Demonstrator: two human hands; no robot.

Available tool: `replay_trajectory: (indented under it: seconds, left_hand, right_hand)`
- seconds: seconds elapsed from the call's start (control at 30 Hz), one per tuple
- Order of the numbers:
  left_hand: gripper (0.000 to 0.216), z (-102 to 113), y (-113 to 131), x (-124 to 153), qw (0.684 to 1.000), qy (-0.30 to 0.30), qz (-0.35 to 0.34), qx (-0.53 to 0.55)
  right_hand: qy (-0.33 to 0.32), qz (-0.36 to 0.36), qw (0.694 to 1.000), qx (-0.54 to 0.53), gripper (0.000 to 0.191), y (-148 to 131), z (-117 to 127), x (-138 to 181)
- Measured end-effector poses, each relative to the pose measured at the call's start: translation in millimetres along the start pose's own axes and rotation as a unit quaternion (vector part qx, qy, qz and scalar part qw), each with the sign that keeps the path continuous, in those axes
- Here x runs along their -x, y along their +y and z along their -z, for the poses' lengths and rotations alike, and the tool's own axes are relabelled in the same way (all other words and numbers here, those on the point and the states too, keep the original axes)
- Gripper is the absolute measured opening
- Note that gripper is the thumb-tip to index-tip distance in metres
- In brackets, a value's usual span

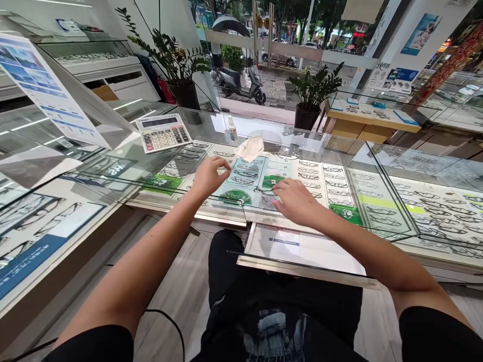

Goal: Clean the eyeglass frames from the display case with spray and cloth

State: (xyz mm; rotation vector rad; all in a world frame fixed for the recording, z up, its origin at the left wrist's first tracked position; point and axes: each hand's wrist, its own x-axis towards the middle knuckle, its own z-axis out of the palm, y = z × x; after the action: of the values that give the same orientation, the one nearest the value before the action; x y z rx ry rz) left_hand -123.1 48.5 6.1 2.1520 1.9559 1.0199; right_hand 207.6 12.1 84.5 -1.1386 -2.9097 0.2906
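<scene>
Glass all over this one. Closest to the camera there's a lap in black fabric, and just past it a shallow pulled-out drawer [339,261] with a metal front edge and a white sheet lying in it. Both bare forearms reach over that onto the glass countertop [332,151]. The right hand [296,201] lies flat, palm down, fingers stretched out loose and not wrapped around anything, with its tips just on a pair of glasses [261,189]. They're a thin, dark, wiry frame sitting on the glass between the two hands, pretty hard to pick out against the display underneath. The left hand [209,176] is half curled, fingertips bent down on the glass well left of the frame. I can't tell if it's pinching anything. Under the top there are rows of eyewear on white trays with green and teal cards [162,183]. Further back on the counter: a crumpled white cloth [249,148], soft and folded, then a small clear spray bottle [232,128] standing upright, and off to the left a grey calculator [163,131], tilted, with chunky keys. Beyond that are leafy potted plants [177,60] in dark pots, glass doors, and a scooter [237,80] parked outside.
</scene>
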Motion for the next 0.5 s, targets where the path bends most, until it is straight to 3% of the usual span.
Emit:
replay_trajectory:
  seconds: [0.1, 0.2, 0.3, 0.4, 0.5]
  left_hand:
    - [0.011, 5, -26, 4, 0.999, 0.014, 0.039, -0.021]
    - [0.010, 5, -31, 3, 0.999, 0.013, 0.028, -0.027]
    - [0.011, 3, -28, 3, 0.999, -0.001, 0.002, -0.046]
    - [0.014, 4, -24, 4, 0.997, -0.005, -0.019, -0.068]
    - [0.017, 6, -22, 5, 0.997, -0.007, -0.020, -0.081]
  right_hand:
    - [-0.090, 0.072, 0.987, -0.110, 0.042, -19, 5, 35]
    - [-0.137, 0.081, 0.975, -0.158, 0.042, -30, -10, 60]
    - [-0.141, 0.061, 0.975, -0.164, 0.042, -30, -42, 66]
    - [-0.135, 0.018, 0.981, -0.140, 0.049, -19, -80, 52]
    - [-0.073, -0.036, 0.994, -0.073, 0.058, 6, -118, 25]
